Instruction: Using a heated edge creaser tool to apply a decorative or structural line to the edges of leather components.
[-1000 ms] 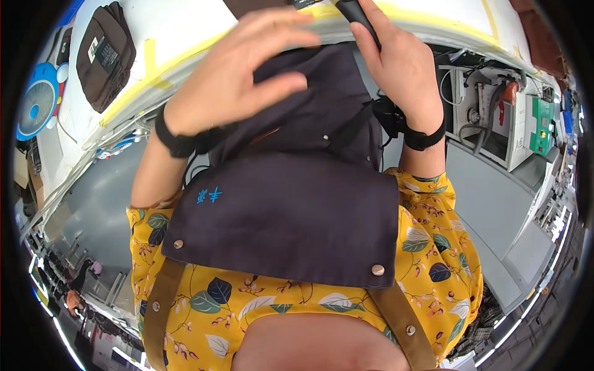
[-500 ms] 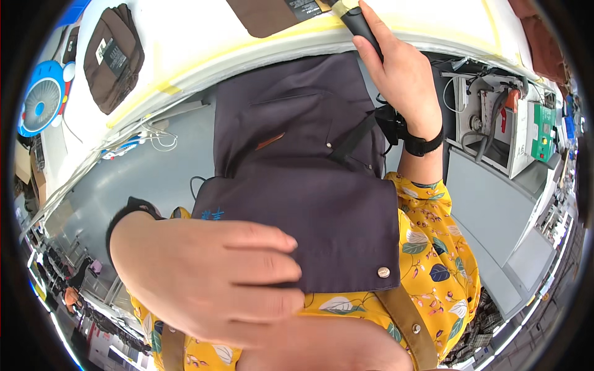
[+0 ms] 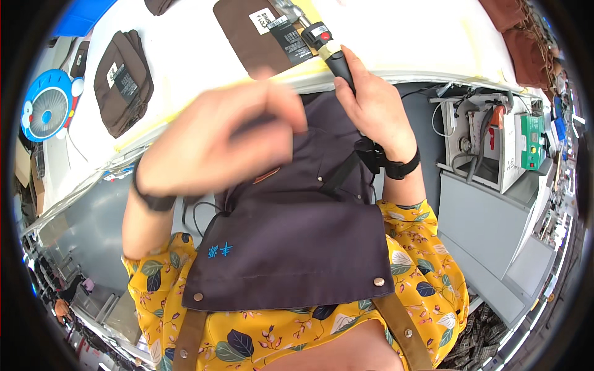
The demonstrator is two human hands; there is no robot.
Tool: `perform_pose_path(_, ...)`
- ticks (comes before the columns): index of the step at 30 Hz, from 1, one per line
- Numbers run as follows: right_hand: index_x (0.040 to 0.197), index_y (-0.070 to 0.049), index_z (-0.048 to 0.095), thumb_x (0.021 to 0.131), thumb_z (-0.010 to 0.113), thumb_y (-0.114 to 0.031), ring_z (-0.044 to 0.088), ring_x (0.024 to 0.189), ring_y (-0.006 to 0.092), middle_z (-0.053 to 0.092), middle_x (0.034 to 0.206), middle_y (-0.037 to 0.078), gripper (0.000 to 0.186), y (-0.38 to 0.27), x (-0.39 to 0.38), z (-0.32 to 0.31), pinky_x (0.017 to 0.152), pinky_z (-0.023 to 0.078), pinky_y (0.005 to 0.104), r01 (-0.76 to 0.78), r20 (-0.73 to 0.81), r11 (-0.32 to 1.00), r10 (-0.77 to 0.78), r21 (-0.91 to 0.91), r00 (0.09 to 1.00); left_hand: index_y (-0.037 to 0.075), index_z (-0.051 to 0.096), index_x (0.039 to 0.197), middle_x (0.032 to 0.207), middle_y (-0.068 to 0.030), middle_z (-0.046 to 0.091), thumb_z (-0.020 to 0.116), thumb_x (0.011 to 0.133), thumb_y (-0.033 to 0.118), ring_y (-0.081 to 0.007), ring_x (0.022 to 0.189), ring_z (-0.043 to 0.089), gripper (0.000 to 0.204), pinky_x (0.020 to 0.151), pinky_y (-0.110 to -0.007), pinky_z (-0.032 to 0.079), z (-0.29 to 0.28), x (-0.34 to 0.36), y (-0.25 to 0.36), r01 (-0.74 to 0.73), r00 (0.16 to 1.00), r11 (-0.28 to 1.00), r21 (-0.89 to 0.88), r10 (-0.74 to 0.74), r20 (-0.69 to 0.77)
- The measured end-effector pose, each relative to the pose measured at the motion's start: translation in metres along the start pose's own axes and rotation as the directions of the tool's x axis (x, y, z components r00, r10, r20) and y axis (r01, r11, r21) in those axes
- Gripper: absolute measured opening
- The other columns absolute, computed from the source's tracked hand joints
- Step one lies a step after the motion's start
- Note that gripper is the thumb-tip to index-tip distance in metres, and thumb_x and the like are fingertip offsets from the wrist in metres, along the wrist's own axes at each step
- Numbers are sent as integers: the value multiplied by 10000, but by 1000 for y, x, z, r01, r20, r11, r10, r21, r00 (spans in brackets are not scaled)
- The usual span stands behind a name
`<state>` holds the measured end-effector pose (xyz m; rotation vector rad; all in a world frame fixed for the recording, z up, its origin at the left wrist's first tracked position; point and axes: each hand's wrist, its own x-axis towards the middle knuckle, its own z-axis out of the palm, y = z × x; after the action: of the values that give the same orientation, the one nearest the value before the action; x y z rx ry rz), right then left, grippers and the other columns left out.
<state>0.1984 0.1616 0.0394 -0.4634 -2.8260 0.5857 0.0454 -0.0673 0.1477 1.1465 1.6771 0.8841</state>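
The left hand (image 3: 213, 139) has swung up from chest to counter edge; blur hides whether its curled fingers hold anything. The right hand (image 3: 380, 114) keeps grasping the black-handled tool with brass-coloured collar (image 3: 339, 65), beside the flat brown fabric piece (image 3: 244, 46) on the white counter (image 3: 396, 46), so both hands are now near the fabric.

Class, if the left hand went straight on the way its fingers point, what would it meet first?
Probably the right hand, wrapped around the black handle; the left hand is blurred and depth is unclear.
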Motion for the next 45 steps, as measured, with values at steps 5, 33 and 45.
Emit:
perform_pose_path(5,1459,19,507,1020,595,-325,714,704,374,729,800,168,564,-17,9,0,635,560,470,-13,3,998,14,-57,1000,27,572,1381,1362,-203,626,768,929,222,-380,1325,568,530,1116,-421,453,6,89,-102,-84,752,793,604,448,-484)
perform_pose_path(33,1473,28,500,1032,572,-292,704,617,327,696,679,124,550,-29,50,-1,556,546,449,97,-47,962,-113,-256,993,39,674,1156,972,-111,754,818,798,31,-333,987,713,385,947,-434,552,39,105,-105,-228,618,860,457,491,-615)
perform_pose_path(45,1441,35,550,1012,618,-291,671,527,317,662,614,127,543,-43,23,-35,508,530,421,67,66,940,-47,-336,997,89,747,920,983,-67,747,740,750,-37,-290,1070,710,211,948,-421,559,38,104,-108,-232,565,759,609,615,-551)
